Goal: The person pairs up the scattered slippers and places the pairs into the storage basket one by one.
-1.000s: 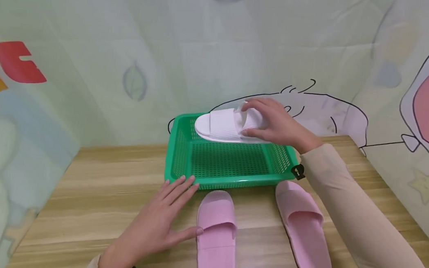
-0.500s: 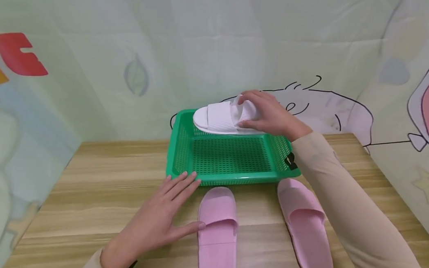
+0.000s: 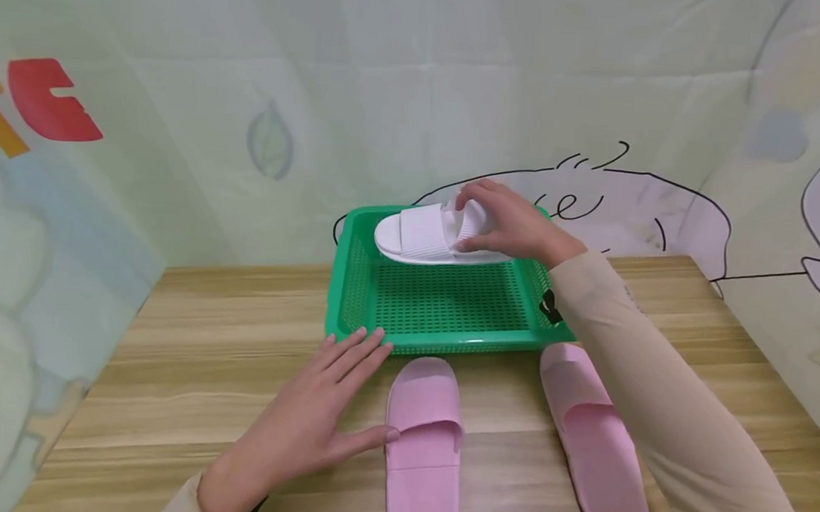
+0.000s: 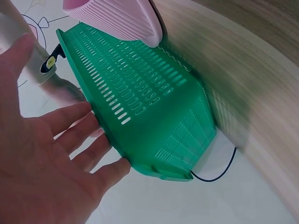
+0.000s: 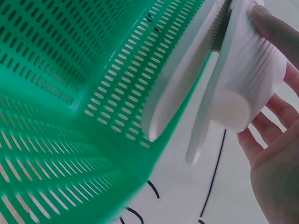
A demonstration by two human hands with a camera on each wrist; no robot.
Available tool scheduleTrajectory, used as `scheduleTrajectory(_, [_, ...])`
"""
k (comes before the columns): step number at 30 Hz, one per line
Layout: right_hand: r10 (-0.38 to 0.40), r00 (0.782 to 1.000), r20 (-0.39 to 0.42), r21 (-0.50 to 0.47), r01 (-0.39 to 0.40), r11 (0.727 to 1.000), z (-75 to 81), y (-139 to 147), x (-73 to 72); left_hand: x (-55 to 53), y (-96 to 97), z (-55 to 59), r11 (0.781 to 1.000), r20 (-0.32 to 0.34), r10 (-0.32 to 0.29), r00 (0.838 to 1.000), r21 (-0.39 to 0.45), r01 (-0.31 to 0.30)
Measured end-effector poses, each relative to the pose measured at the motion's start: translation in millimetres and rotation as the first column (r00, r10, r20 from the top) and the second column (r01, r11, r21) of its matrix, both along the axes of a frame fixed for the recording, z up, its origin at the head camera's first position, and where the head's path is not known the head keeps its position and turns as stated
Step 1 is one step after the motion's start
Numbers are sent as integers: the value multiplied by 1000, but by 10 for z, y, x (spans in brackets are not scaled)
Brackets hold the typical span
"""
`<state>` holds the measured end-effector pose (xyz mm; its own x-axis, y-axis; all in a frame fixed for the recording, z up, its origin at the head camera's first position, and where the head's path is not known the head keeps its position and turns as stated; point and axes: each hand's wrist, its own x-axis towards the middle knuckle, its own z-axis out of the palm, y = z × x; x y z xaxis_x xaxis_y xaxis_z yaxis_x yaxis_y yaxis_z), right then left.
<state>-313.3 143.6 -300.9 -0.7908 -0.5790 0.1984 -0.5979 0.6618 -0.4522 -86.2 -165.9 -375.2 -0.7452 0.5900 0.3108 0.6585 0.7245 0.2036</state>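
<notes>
The right-hand grip (image 3: 507, 219) is clamped on the white slippers (image 3: 421, 235), with thumb and fingers curled round the ribbed strap at their right end. In the right wrist view, two soles lie side by side; the fingers bear on the strap of the nearer slipper.

Position of the white slippers: upper middle of the frame, above the rear half of the green basket (image 3: 468, 343), long axis running left to right. Whether they touch the basket cannot be told.

The left-hand grip (image 3: 309, 414) holds nothing. Its fingers are extended and its thumb is set apart from them. The fingertips are at the front left part of the basket rim; whether they press on it cannot be told. In the head view, the thumb tip overlaps the edge of the left pink slipper (image 3: 424, 484).

The basket has perforated walls and a perforated floor, and stands on the wood-grain counter (image 3: 235, 347) at the centre of the frame. The left pink slipper lies at lower centre, toe toward the basket, its heel cut off by the lower frame edge. The right pink slipper (image 3: 605, 464) lies at lower right, angled, partly covered by the beige right sleeve (image 3: 655, 396). A printed backdrop (image 3: 404, 115) spans the upper frame.
</notes>
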Motion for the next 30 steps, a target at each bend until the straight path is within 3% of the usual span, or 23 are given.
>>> scheduleTrajectory(11, [-73,991,116,26,71,997,-191,8,-1,25,25,23,1000,6,2,1000,-8,-2])
scheduleTrajectory(23, [-96,981,167,64,86,994,-447,10,-37,43,25,15,1000,-7,-18,1000,-2,18])
scheduleTrajectory(30, [-90,980,177,81,77,994,-513,-9,-52,35,13,10,1000,-20,-20,1000,2,20])
